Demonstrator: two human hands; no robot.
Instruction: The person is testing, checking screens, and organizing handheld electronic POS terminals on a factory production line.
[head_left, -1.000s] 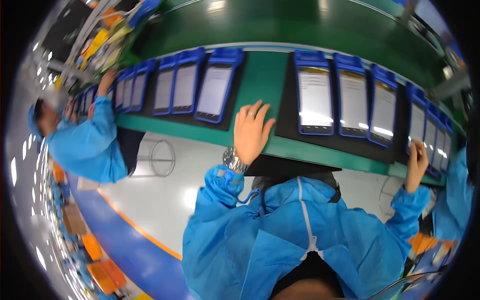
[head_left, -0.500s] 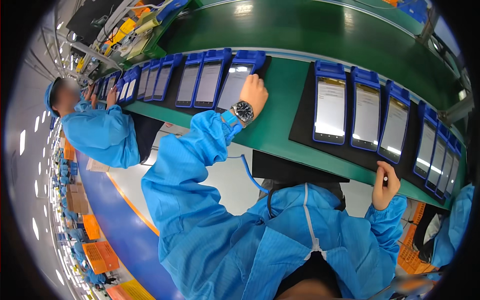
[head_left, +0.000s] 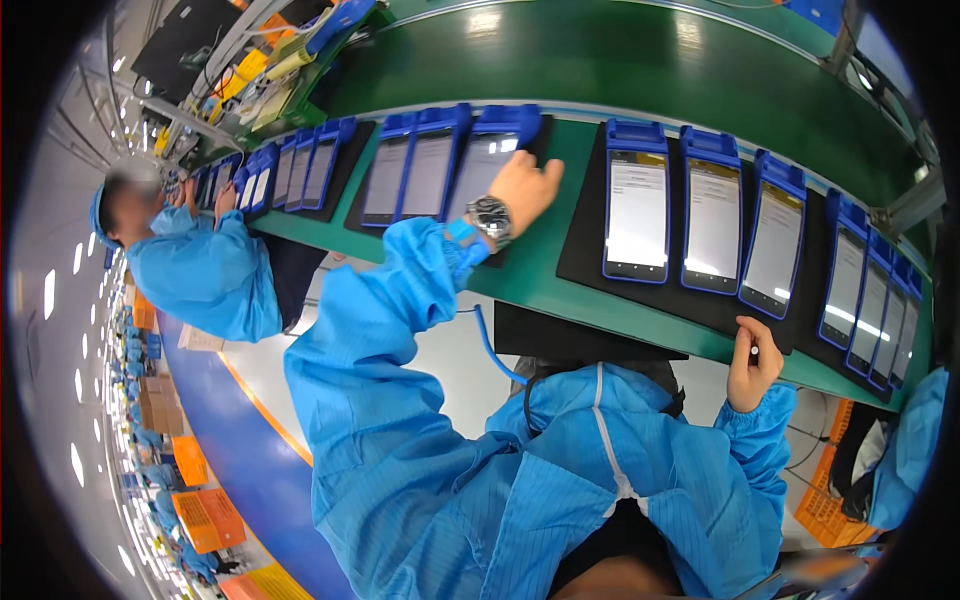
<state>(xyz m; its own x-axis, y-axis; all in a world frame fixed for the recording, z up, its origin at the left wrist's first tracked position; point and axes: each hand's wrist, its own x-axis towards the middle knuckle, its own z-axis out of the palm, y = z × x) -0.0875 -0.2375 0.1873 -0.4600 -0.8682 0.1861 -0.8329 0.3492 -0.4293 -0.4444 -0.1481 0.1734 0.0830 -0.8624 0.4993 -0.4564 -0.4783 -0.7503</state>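
Overhead, in the head view, blue-framed handhelds lie in groups on black mats along the green bench (head_left: 575, 165), screens up and thicker blue ends toward the far rail; probably the mats guard them and this layout keeps every screen readable and within reach. The left hand (head_left: 525, 190) hangs palm down at the right side of the nearest tilted handheld (head_left: 482, 168), the last on the left mat (head_left: 544, 135). Its fingers look loosely bent, but their undersides are hidden, so I cannot tell whether they touch or pinch anything; that handheld lies beneath and left of the knuckles, its lower end covered by the wrist and sleeve. The right hand (head_left: 755, 372) is closed narrowly around a slim dark stick (head_left: 754, 351), only its pale tip showing, perhaps tucked there to leave the forefinger free. This fist is at the bench's front edge, just short of the lower end of the third handheld (head_left: 775, 235) on the right mat (head_left: 585, 250), and appears apart from it.
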